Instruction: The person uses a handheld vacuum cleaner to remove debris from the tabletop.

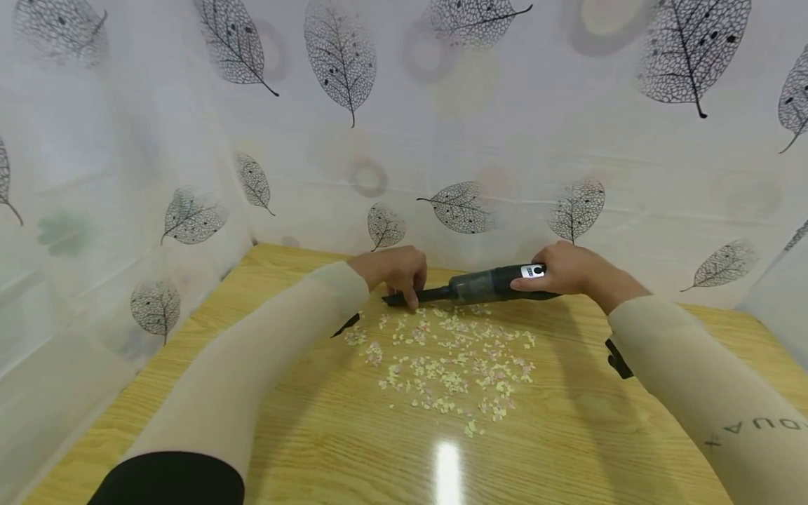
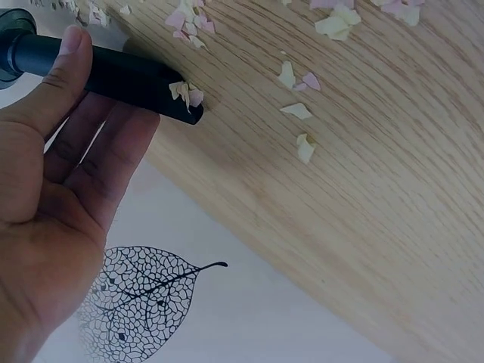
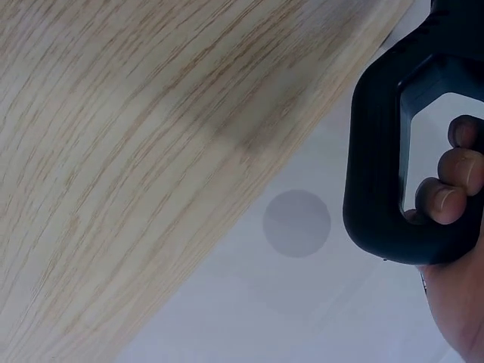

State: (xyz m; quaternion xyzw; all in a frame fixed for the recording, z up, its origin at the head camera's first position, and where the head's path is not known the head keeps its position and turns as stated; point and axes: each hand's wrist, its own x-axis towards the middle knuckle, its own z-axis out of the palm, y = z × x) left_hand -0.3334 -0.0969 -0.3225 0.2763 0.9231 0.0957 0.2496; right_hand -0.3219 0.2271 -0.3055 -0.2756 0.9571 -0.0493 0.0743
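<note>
A black handheld vacuum cleaner point(image 1: 476, 286) lies nearly level over the far part of the table, its narrow nozzle point(image 1: 432, 294) pointing left. My right hand point(image 1: 571, 268) grips its handle; in the right wrist view, curled fingers point(image 3: 460, 168) pass through the loop handle point(image 3: 370, 166). My left hand point(image 1: 399, 270) holds the nozzle near its tip, thumb on one side and fingers on the other, as the left wrist view shows. A few paper scraps point(image 2: 187, 94) overlap the nozzle's mouth there. Many small yellow and pink paper scraps point(image 1: 451, 379) are scattered in front of the vacuum.
The wooden table point(image 1: 353, 449) ends at a pale curtain point(image 1: 404, 154) printed with dark leaves, behind and to the left. Both forearms wear light sleeves, and a dark wrist mount point(image 1: 618, 359) shows under the right one.
</note>
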